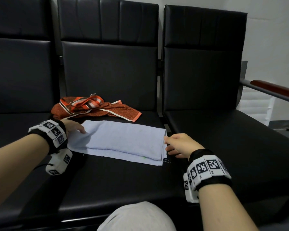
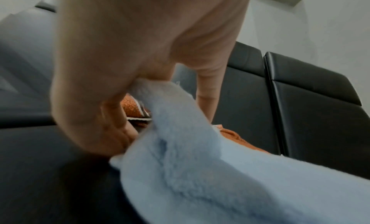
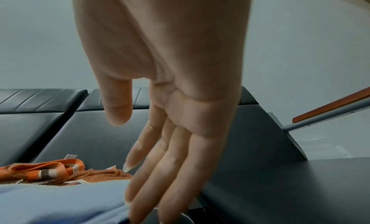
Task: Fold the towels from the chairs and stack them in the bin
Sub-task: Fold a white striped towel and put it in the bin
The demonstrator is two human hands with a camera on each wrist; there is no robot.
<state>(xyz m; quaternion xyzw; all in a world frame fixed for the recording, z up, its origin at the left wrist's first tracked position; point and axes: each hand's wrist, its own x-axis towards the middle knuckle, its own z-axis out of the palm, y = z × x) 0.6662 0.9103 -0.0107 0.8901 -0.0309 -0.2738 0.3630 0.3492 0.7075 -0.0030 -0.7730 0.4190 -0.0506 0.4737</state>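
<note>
A light blue towel (image 1: pixel 120 140), folded lengthwise, lies across the middle chair seat (image 1: pixel 123 180). My left hand (image 1: pixel 75 128) is at its left end. In the left wrist view this left hand (image 2: pixel 112 100) pinches the raised end of the blue towel (image 2: pixel 220 180) between thumb and fingers. At the towel's right end is my right hand (image 1: pixel 173 144). The right wrist view shows the right hand (image 3: pixel 160 172) with straight fingers touching the edge of the blue towel (image 3: pixel 60 200). An orange patterned towel (image 1: pixel 93 109) lies crumpled just behind, also seen as the orange towel (image 2: pixel 132 108) (image 3: pixel 50 170).
Three black padded chairs stand in a row against a white wall. The right seat (image 1: pixel 223 147) is bare. A metal armrest with a wooden top (image 1: pixel 274 89) ends the row, with a white ribbed object (image 1: pixel 255 104) below it. My knee in grey cloth (image 1: pixel 137 217) is near the front edge.
</note>
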